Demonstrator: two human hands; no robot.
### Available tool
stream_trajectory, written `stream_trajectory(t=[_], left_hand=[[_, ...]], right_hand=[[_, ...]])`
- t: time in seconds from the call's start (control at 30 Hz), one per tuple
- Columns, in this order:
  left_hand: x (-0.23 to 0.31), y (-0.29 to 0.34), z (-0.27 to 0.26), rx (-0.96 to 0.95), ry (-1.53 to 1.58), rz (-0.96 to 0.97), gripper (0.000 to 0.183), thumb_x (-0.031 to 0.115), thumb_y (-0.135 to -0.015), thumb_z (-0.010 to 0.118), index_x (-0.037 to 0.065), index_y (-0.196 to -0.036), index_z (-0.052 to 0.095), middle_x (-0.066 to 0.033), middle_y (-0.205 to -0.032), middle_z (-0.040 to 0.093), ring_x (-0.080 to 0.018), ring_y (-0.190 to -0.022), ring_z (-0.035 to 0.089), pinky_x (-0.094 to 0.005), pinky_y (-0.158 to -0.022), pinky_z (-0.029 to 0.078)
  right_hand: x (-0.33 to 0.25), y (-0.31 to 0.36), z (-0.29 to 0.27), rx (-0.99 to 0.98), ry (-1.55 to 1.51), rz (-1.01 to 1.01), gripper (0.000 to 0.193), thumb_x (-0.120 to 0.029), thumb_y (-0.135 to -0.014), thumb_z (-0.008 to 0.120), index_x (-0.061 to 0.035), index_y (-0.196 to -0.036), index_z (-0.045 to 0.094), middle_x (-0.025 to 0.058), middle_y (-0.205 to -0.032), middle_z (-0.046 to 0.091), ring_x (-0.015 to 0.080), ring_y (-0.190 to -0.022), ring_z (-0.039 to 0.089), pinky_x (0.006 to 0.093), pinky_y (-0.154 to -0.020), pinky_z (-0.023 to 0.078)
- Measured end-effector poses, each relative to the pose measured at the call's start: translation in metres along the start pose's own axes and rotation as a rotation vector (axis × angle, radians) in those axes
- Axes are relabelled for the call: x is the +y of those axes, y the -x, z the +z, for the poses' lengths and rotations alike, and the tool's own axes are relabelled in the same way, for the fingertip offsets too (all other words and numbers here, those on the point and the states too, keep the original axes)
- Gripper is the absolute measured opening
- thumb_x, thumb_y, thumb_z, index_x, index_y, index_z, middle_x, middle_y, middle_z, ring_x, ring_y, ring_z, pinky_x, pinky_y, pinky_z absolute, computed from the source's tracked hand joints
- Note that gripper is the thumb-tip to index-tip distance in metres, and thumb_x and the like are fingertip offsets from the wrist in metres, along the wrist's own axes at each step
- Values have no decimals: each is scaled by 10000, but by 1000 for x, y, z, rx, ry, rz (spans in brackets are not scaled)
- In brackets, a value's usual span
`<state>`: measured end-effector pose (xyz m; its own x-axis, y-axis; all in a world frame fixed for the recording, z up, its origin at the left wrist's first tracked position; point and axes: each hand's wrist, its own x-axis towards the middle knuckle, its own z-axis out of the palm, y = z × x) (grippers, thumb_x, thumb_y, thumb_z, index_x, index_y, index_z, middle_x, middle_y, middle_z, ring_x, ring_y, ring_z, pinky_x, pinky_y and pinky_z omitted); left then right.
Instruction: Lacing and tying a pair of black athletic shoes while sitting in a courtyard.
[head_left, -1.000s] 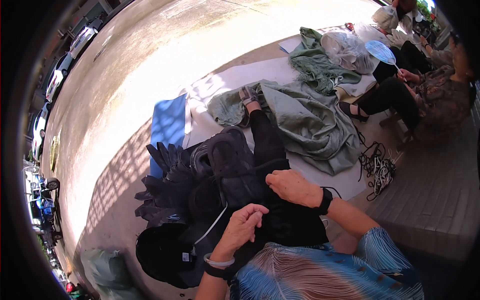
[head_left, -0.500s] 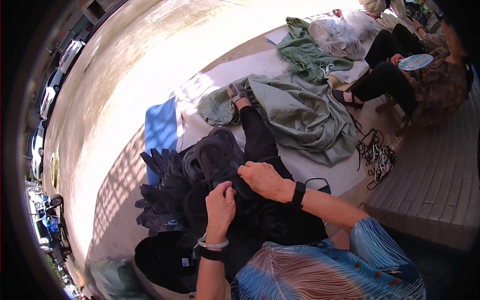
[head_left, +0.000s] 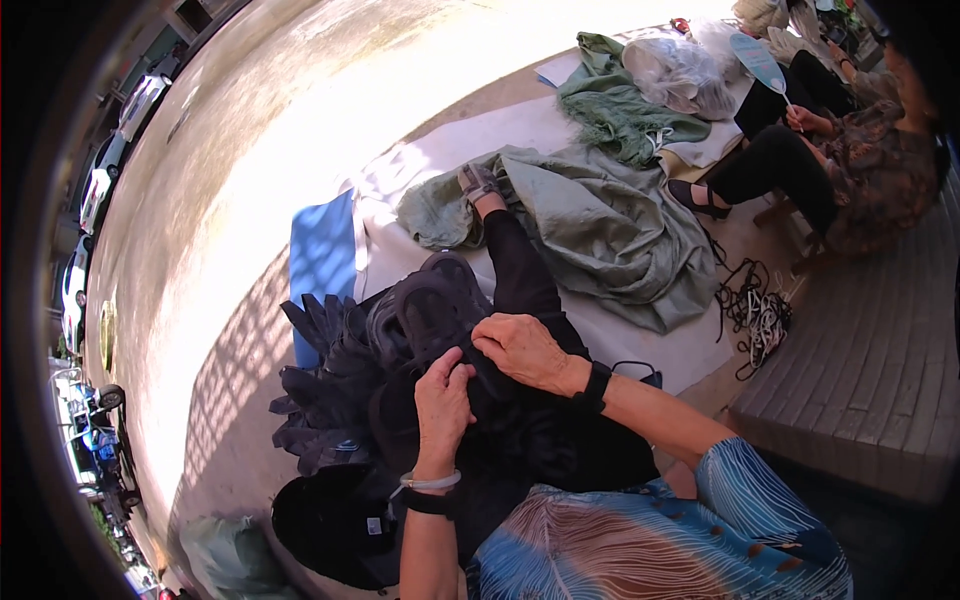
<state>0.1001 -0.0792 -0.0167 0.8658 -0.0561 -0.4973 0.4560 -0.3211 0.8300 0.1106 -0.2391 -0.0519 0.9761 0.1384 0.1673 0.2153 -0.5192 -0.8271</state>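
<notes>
both hands pinch a black shoe, green cloth and a blue sheet lying beyond.

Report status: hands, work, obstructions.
Left hand and right hand close together, both curled; any held item unclear. Black upper just ahead of them. Dark pieces crowd its left side.

A black pile blocks the left hand leftward.

A crumpled grey-green tarpaulin lies on a white sheet, with a blue mat to its left; parked cars line the sunlit pavement.
</notes>
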Motion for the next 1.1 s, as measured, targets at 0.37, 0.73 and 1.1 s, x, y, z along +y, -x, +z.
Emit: stream_trajectory(t=[0.37, 0.73, 1.1], left_hand=[[-3, -2, -2, 18, -41, 47, 313, 135, -914, 522, -4, -1188, 584, -93, -840, 683, -89, -492, 552, -229, -413, 450], [-9, -11, 5, 110, -181, 155, 172, 125, -893, 581, 31, -1023, 642, -18, -644, 588, -67, -468, 522, -226, -386, 416], [-11, -6, 16, 300, -529, 464, 189, 183, -839, 621, 86, -999, 649, -193, -811, 665, -391, -761, 639, -454, -656, 496]], right_hand=[[-17, 3, 7, -147, 299, -33, 107, -98, -767, 607, -5, -813, 582, 152, -807, 603, 338, -755, 634, 405, -647, 523], [-23, 3, -4, -240, 282, 24, 281, -129, -764, 650, 26, -966, 532, 167, -856, 554, 358, -805, 622, 399, -694, 532], [-20, 19, 14, -204, 366, -107, 295, -44, -697, 611, 48, -957, 507, 178, -912, 503, 305, -787, 561, 375, -697, 506]])
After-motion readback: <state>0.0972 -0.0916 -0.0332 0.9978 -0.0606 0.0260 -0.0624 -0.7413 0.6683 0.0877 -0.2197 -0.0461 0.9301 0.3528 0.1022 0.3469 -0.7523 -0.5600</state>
